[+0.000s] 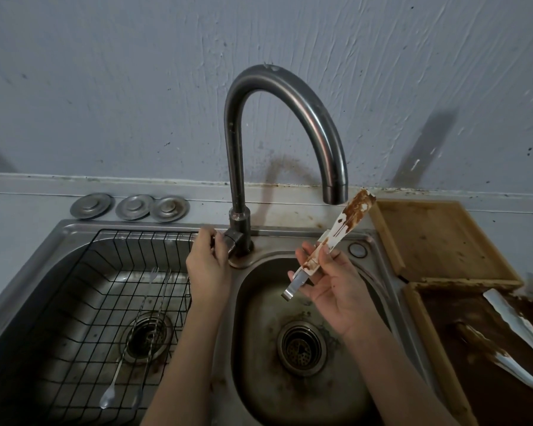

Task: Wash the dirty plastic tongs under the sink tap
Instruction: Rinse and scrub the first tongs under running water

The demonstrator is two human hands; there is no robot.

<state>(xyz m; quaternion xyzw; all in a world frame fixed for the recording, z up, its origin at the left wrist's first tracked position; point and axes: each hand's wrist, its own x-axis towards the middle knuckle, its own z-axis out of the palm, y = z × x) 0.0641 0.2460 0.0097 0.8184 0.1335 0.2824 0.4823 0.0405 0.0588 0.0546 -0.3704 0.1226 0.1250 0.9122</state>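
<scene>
The right hand [333, 287] pinches the tongs [336, 238] by their hinge end, sauce-smeared tip raised just beside the spout [334, 192] (no water runs yet). The left hand [208, 262] curls round the tap lever [228, 241], presumably to start the flow.

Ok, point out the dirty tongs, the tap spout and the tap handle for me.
tongs [345, 224], head view, on the brown-stained white blade.
tap spout [334, 192], head view, on the outlet end above the right basin.
tap handle [228, 239], head view, on the lever beside the left hand's fingers.
</scene>
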